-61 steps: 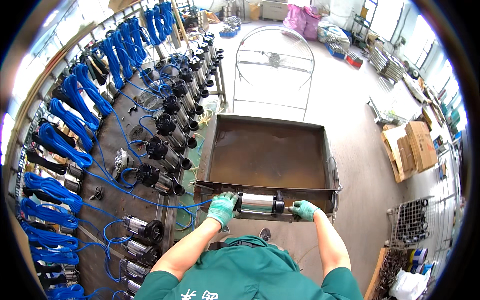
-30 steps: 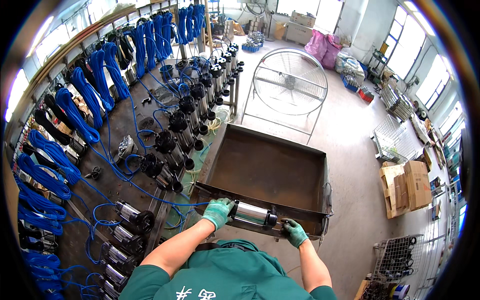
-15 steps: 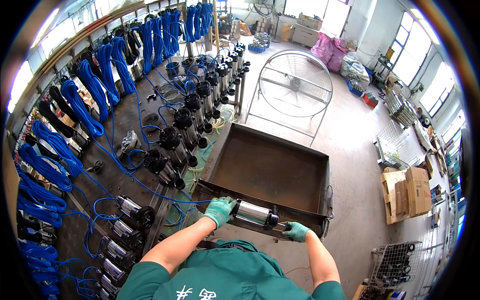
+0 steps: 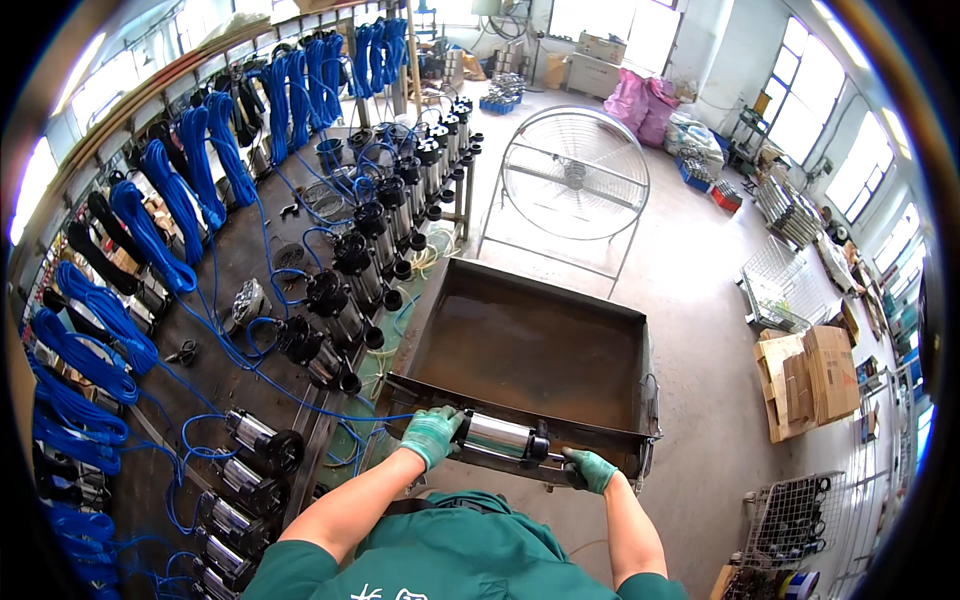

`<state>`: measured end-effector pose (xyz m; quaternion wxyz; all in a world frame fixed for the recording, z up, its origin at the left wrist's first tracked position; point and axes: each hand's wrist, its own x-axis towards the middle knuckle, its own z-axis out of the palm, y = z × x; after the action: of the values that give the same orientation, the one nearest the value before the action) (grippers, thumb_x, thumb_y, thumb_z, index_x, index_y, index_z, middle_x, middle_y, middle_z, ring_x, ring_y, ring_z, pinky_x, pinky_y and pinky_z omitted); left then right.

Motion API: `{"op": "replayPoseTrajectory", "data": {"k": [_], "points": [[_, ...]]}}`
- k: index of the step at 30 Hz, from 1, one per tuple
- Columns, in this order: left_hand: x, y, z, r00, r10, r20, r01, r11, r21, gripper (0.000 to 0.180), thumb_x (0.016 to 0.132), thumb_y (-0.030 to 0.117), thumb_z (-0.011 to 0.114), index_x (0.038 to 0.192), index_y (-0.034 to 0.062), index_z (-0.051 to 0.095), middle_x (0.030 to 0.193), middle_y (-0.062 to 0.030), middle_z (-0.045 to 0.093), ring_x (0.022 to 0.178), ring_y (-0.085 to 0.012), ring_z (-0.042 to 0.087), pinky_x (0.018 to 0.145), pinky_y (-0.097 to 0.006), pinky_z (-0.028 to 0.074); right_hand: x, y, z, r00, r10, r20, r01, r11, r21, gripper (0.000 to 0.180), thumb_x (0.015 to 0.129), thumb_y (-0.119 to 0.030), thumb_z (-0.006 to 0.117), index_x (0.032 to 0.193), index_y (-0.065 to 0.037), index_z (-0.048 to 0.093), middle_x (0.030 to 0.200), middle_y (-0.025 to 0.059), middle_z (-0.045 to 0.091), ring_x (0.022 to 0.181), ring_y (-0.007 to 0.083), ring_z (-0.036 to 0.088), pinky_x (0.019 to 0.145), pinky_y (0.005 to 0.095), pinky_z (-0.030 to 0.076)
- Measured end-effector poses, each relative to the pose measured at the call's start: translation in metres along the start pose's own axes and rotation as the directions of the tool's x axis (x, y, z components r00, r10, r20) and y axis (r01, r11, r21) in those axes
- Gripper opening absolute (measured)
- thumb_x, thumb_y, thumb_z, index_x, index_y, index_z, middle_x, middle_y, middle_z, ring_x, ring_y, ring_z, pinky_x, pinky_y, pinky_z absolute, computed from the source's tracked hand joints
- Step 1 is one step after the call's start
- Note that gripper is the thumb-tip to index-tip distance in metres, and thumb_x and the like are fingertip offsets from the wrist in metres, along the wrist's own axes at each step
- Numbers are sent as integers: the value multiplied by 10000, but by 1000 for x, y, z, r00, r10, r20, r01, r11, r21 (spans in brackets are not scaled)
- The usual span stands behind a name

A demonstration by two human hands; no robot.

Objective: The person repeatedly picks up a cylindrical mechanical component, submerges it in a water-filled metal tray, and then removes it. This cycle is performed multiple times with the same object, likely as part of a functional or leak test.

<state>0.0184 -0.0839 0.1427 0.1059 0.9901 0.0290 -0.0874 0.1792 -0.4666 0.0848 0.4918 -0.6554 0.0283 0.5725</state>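
Observation:
A submersible pump (image 4: 497,436), a shiny steel cylinder with black ends, lies sideways along the near edge of a dark metal tank (image 4: 395,380) of brownish water. My left hand (image 4: 432,437), in a green glove, is closed around the pump's black left end. A blue cable (image 4: 345,413) runs from there to the left. At the other end my gloved right hand (image 4: 590,468) is closed on a thin metal rod (image 4: 557,458) that points at the pump's black right end. Whether the rod touches the pump cannot be made out.
A dark workbench (image 4: 240,340) on the left carries upright pumps (image 4: 350,262) in a row and several lying pumps (image 4: 255,432). Coiled blue cables (image 4: 150,235) hang behind it. Beyond the tank stands a large fan (image 4: 575,175). Cardboard (image 4: 830,370) and a wire basket (image 4: 795,515) are at right.
The whole view has shifted slightly, with the scene moving left. Both hands keep their places at the pump's ends, and the pump still lies along the tank's near edge.

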Motion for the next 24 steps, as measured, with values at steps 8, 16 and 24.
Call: {"op": "replayPoseTrajectory", "data": {"k": [8, 16, 24], "points": [[-2, -4, 4, 1000, -3, 7, 3, 1000, -5, 750, 787, 374, 850, 1443, 143, 571, 1416, -110, 585, 1286, -302, 586, 1025, -482, 472, -22, -22, 23, 997, -29, 76, -17, 839, 543, 439, 1076, -427, 572, 1357, -89, 575, 1036, 92, 682, 770, 195, 661, 646, 414, 584], [-14, -30, -2, 968, -85, -238, 14, 959, -284, 966, 792, 490, 827, 1570, 93, 415, 1472, -207, 559, 1347, -399, 534, 1134, -511, 422, -9, -19, 16, 996, -79, 44, 83, 989, -121, 534, 949, -37, 623, 1476, -32, 531, 1014, 135, 739, 755, 228, 737, 675, 376, 621], [-53, -129, 12, 847, -524, -88, 516, 851, -99, 539, 970, 516, 642, 1281, 76, 632, 1154, -234, 722, 1132, -430, 663, 1059, -532, 458, 3, -18, 15, 988, -40, -149, 21, 992, -127, 342, 1008, -211, 657, 1302, -37, 655, 1056, 109, 720, 645, 157, 639, 623, 336, 607]]}}
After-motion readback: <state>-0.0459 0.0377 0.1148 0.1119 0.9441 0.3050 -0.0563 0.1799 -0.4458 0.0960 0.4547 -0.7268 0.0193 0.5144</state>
